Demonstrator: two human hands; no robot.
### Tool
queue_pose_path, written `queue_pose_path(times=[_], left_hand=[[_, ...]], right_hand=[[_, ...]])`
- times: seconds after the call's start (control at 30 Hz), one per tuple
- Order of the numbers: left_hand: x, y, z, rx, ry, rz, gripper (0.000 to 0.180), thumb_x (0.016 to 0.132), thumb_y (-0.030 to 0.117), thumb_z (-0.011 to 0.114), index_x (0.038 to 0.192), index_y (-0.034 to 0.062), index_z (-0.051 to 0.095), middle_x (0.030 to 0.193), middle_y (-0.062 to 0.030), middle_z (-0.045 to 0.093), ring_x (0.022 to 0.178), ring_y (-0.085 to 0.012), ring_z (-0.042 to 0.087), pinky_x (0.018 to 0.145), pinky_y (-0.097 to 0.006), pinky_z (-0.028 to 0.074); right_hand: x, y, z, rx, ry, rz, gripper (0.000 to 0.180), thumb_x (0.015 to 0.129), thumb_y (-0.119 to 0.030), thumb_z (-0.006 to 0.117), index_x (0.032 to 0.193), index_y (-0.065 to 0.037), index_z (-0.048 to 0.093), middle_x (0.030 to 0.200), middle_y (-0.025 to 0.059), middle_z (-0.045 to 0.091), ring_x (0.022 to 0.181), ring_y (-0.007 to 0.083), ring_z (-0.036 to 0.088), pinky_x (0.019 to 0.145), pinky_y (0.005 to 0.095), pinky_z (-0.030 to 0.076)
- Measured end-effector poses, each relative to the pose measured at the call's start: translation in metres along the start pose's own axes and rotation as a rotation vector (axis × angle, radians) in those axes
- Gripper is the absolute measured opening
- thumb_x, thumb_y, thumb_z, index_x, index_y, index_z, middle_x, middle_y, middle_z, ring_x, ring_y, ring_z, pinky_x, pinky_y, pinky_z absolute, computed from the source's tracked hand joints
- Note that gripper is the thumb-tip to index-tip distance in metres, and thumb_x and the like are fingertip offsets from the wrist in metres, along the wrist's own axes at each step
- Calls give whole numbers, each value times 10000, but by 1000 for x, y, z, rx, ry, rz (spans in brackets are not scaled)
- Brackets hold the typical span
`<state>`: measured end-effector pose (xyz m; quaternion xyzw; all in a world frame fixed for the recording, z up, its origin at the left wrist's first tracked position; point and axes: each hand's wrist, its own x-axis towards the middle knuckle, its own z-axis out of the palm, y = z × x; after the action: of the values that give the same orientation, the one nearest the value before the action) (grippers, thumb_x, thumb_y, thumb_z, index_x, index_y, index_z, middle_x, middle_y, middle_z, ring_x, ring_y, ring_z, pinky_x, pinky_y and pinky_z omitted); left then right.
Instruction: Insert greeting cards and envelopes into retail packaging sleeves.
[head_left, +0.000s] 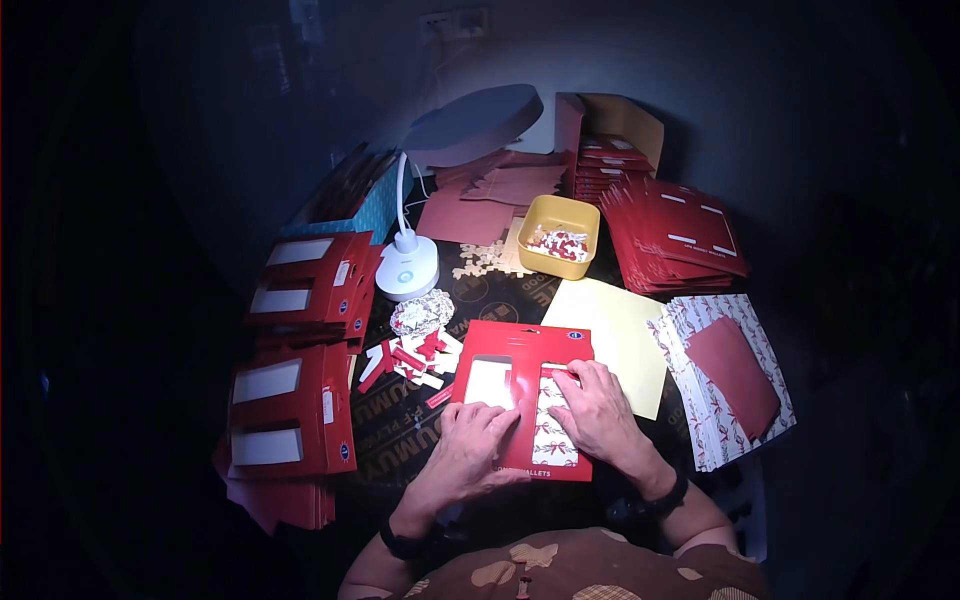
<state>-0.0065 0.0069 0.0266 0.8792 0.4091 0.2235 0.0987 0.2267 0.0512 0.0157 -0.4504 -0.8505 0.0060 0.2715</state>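
In front of me lies a red cardboard sleeve (527, 345) with two windows. White shows in its left window; through the right one I see a patterned card wallet (555, 440) with red bows and a narrow red strip near its top. My left hand (472, 445) grips the sleeve's lower left side, fingers bent and reaching over the left window. Bent over the right window is my right hand (600, 415), its fingertips at the top of the patterned wallet beside the red strip. The undersides of both hands' fingers are partly hidden.
Stacks of red windowed sleeves (335, 400) stand at left. A white lamp (408, 270), a yellow bin (570, 268) of small pieces and loose red and white strips (405, 360) lie beyond. At right are patterned sheets (775, 400), a cream sheet (630, 345) and red sleeves (685, 225).
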Motion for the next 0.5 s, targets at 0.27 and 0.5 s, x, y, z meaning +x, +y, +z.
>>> queue_pose_path(times=[0.27,0.5], left_hand=[[21,1,9,-113,110,-261,468,861,144,643,1289,3,516,965,-169,634,970,-316,598,892,-443,381],[60,-4,21,-271,110,-583,475,871,112,599,1309,-42,498,1015,-265,665,993,-384,653,877,-431,501]], right_hand=[[-1,-1,3,3,19,6,490,790,-244,743,1183,-2,580,1197,176,518,1146,336,496,969,437,423],[-4,0,7,76,50,44,568,788,-232,747,1252,17,533,1207,180,505,1133,339,490,967,438,426]])
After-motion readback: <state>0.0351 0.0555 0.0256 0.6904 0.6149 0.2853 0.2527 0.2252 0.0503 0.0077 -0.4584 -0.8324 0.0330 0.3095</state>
